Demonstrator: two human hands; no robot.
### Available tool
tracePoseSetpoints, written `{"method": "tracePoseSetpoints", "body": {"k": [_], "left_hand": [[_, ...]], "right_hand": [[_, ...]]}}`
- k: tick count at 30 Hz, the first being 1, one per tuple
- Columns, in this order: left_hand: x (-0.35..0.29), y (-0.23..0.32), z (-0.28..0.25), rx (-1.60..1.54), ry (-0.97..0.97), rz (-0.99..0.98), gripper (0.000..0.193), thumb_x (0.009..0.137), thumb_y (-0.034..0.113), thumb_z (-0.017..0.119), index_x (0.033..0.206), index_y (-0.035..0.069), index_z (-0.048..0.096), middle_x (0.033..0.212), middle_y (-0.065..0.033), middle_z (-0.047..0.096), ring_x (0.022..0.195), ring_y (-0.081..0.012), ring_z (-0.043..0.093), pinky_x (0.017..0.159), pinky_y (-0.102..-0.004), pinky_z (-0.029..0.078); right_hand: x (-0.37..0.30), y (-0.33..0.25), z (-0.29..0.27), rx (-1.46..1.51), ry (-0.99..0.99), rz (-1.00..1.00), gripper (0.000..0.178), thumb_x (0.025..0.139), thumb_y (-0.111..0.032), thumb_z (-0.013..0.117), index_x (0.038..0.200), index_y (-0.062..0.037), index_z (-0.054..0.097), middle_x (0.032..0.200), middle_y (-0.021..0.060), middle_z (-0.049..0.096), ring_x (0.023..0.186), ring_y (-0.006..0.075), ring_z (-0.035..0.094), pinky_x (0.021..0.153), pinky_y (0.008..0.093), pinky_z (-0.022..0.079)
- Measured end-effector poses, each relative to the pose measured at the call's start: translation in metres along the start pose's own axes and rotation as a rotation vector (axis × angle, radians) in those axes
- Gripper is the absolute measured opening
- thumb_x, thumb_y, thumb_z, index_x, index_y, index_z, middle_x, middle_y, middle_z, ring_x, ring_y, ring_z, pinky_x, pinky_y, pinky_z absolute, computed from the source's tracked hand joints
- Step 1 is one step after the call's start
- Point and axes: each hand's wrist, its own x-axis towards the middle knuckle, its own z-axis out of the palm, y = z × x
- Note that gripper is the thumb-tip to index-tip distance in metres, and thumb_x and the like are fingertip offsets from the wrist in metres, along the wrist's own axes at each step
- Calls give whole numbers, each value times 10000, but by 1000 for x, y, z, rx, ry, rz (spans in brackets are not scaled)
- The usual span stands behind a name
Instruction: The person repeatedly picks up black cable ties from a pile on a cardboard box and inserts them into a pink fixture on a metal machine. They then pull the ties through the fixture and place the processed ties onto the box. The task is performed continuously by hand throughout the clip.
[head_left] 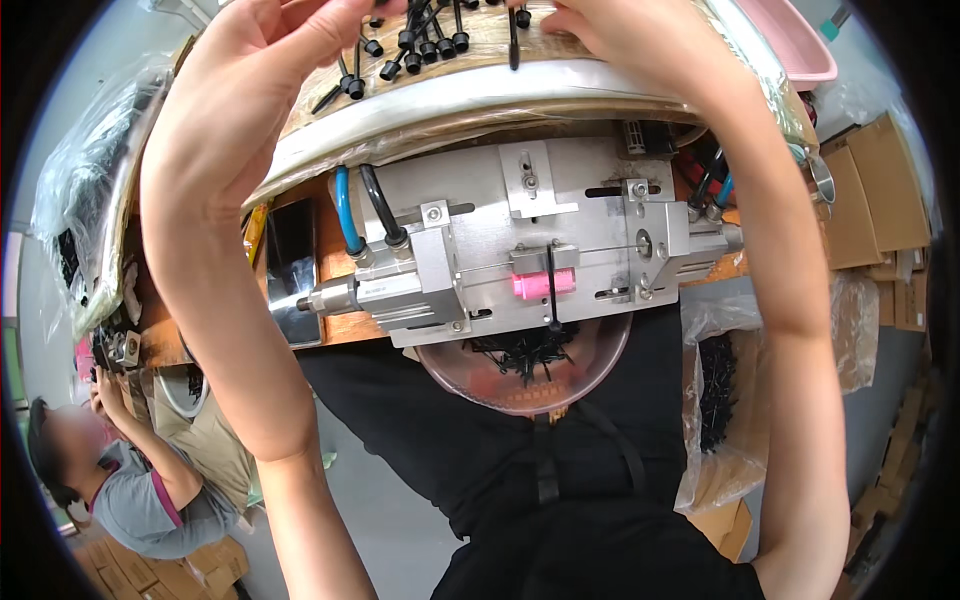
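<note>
My left hand (295,35) is at the upper left, above a pile of black capped plastic rods (425,40). Its thumb and fingers are bent toward each other, and the top edge cuts off their tips; what they hold does not show. My right hand (600,30) hovers right of the pile, fingertips cut off, close to a single black rod (515,45). Below lies a metal fixture (590,235) with a cylinder at each side. At its middle, one long black rod (553,290) lies across a pink block (535,285).
Under the fixture, a translucent bowl (450,385) holds black pieces. A dark phone (292,265) lies left of blue and black air hoses (347,210). A lined box (720,400) of black parts stands right. Another person (150,480) works at lower left. Cartons (880,190) stand right.
</note>
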Motion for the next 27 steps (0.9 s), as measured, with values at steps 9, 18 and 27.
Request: {"method": "tracePoseSetpoints", "body": {"k": [9, 18, 27], "left_hand": [[-63, -38, 41, 592, 345, 373, 605, 782, -79, 659, 1362, 58, 557, 894, -14, 605, 695, -87, 468, 667, -222, 423], [-183, -56, 144, 863, -133, 133, 669, 782, -1, 665, 1404, -70, 430, 930, -80, 488, 826, -221, 492, 766, -336, 446], [-172, -55, 140, 818, -182, 110, 693, 791, 6, 668, 1427, -59, 401, 942, -94, 496, 856, -238, 500, 776, -332, 457]], "right_hand": [[36, 23, 1, 628, 95, 10, 177, 910, -107, 634, 1035, -3, 703, 931, 150, 727, 804, 180, 692, 654, 279, 567], [-37, 20, -37, 1109, 392, -24, 269, 931, -192, 645, 1113, 5, 635, 953, 129, 686, 810, 180, 671, 614, 205, 518], [-137, -40, -19, 803, 517, 185, 293, 855, -6, 606, 1141, 58, 593, 939, 135, 671, 646, 135, 548, 620, 258, 449]]}}
